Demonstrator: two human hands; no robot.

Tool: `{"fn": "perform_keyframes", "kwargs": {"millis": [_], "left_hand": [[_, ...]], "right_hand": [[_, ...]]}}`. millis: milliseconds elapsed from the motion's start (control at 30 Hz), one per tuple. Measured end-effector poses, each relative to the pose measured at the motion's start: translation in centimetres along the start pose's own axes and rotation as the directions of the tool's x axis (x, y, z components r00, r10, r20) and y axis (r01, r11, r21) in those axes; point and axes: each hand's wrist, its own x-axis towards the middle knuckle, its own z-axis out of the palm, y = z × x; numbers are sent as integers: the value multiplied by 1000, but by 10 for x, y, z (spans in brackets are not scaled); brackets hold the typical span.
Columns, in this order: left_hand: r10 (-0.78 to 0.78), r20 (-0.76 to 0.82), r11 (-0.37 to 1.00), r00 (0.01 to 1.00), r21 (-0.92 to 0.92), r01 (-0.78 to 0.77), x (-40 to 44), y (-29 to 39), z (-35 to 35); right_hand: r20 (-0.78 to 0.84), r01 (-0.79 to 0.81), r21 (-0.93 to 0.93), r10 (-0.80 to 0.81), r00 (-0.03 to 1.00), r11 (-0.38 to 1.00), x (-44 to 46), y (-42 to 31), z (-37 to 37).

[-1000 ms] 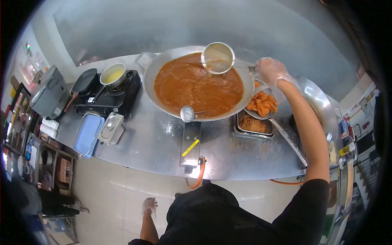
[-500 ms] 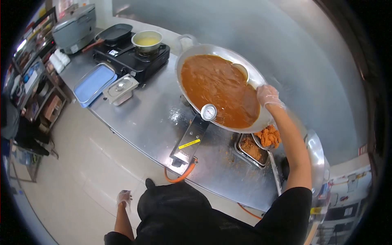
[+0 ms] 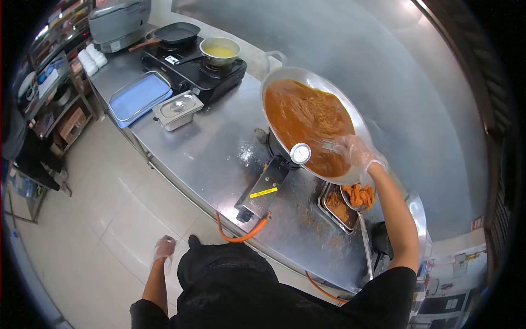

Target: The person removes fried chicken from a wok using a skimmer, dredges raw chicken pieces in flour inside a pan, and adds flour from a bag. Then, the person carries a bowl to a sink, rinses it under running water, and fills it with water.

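Gripped: metal handle over the wok

Fingers of the gloved right hand (image 3: 359, 152) close round a flat metal handle (image 3: 329, 146) above the near-right part of the wok (image 3: 359, 112). Its bare end points left in view, its long axis nearly level, tilted slightly; its other end is hidden. Glossy brown liquid (image 3: 309, 112) ripples beneath. Craggy fried pieces (image 3: 359, 196) sit near the round wok. The left hand (image 3: 164, 248), in thin clear plastic, hangs over floor tiles (image 3: 123, 211); its grip I cannot tell.

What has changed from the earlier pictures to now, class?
The right hand has moved in over the wok, toward the thermometer, still gripping the ladle; its bowl, raised at first, is now hidden, apparently submerged. The left hand still hangs low; the saucepan stays put.
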Motion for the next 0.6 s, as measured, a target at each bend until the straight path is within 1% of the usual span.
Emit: {"fn": "perform_keyframes", "kwargs": {"millis": [100,167,200,233,267,300,333,367,400,433,500,533,600], "left_hand": [[11,136,969,991,242,-44,-17,44,-18],[76,199,863,977,477,-164,12,18,-1],[59,269,844,961,500,-192,19,17,-2],[38,338,824,940,523,-221,22,23,-4],[72,360,805,930,530,-267,27,24,-3],[193,499,660,845,571,-488,71,-23,23],[198,499,664,844,565,-490,87,-35,32],[204,498,667,843,559,-492,103,-44,40],[242,500,677,832,527,-513,134,-75,59],[229,550,604,803,566,-561,142,-71,57],[206,644,435,737,614,-659,156,-44,60],[196,612,518,767,599,-610,150,-22,58],[169,541,668,824,552,-499,109,49,25]], "right_hand": [[-7,-60,43,61,998,997,-38,-31,-5],[-44,-136,148,144,989,980,-65,-48,-3],[-62,-173,199,189,980,965,-76,-55,-5],[-31,-224,174,232,972,959,-85,-65,-8],[0,-276,151,279,960,949,-95,-74,-12],[28,-327,128,326,945,936,-101,-77,-13],[11,-344,85,344,939,935,-108,-66,-6],[-46,-295,92,300,953,951,-115,-58,0],[-102,-246,94,256,961,965,-123,-52,6],[-157,-198,89,210,965,976,-132,-47,11],[-251,-232,20,230,941,972,-146,-47,20],[-302,-257,-23,238,923,966,-154,-46,21],[-385,-346,-66,295,874,936,-168,-38,24]]}}
